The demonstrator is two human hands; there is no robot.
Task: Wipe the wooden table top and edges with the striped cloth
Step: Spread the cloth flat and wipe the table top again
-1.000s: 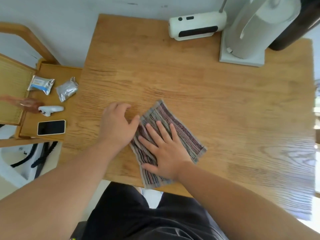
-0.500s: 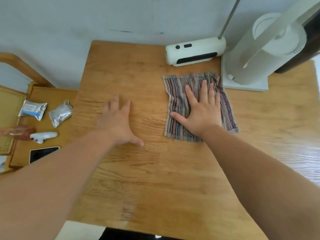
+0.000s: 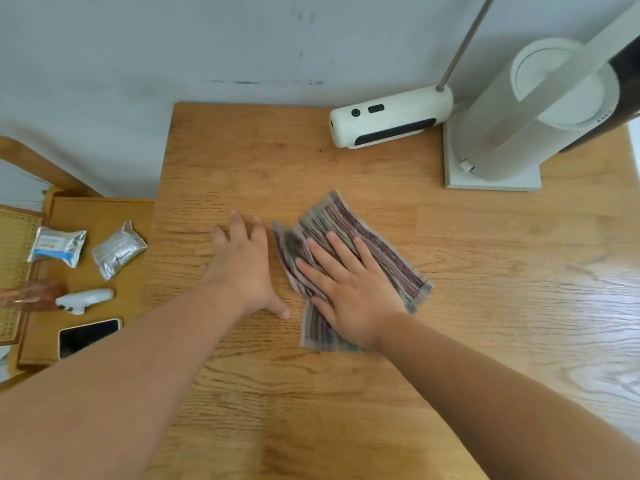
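Two hands: left hand (image 3: 246,268) is resting flat on wooden table (image 3: 277,161); right hand (image 3: 349,292), fingers straight, is pressing striped cloth (image 3: 381,251).
Cloth: is sliding back from 1 o'clock to centre; top-wiping is continuing.

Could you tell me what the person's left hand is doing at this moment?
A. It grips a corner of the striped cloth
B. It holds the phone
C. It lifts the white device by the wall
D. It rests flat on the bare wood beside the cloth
D: the left hand lies open with fingers spread on the wooden table, just left of the striped cloth, which the right hand presses flat.
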